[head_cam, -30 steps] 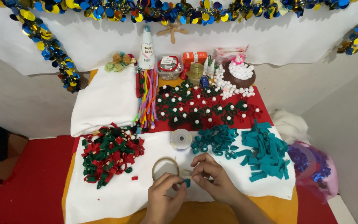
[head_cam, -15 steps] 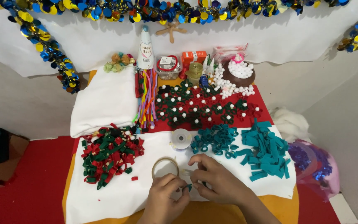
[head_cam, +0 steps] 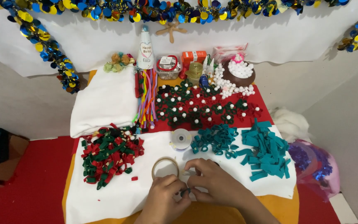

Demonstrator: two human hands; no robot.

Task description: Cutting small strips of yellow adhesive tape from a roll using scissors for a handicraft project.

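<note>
- Heap of red and green felt loops [head_cam: 110, 155]: on the white cloth [head_cam: 117, 199], well left of the hands; untouched.
- Tape ring [head_cam: 165, 167]: flat on the cloth, just beyond the left hand's knuckles.
- Left hand [head_cam: 164, 198]: fingers curled together, tips pinching one end of a small dark teal piece [head_cam: 185, 192].
- Dark teal piece: held between both hands, low over the cloth's near edge. Kind not certain; mostly hidden by fingertips.
- Right hand [head_cam: 214, 184]: fingers bent and closed, thumb and forefinger nipping the same piece from the other side.
- Step, as judged: forming or fastening one small loop. The next move would call for a steady pinch while the ends are joined.
- Wire spool [head_cam: 182, 138]: beyond the hands, apart.
- Teal loops [head_cam: 214, 139] and teal strips [head_cam: 266, 149]: right of the spool, near the right hand.
- Forearms: cut off at the bottom edge.
</note>
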